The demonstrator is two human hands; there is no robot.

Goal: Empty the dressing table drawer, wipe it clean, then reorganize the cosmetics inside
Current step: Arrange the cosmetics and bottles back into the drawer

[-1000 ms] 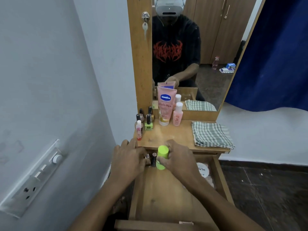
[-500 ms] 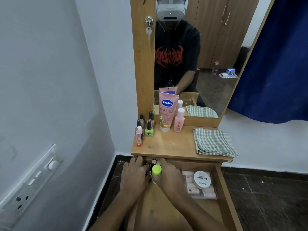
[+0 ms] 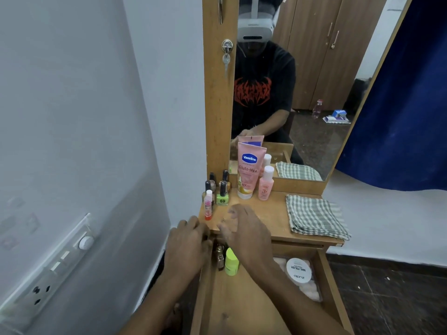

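The wooden drawer is pulled out under the dressing table top. A lime green bottle stands at its back left, free of both hands, beside two small dark and gold bottles. My right hand hovers just above them at the tabletop's front edge, fingers spread and empty. My left hand lies over the drawer's back left corner, touching the small bottles; its fingertips are hidden. A white round nail polish jar sits on a pack of pink pads at the drawer's back right.
On the tabletop stand a pink Vaseline tube, a small pink bottle, several nail polish bottles and a pink lip balm. A folded checked cloth lies at the right. A wall is close on the left; the mirror is behind.
My right hand has let go of the lime green bottle and lifted away toward the tabletop. The bottle now stands in the drawer. My view has tilted upward.
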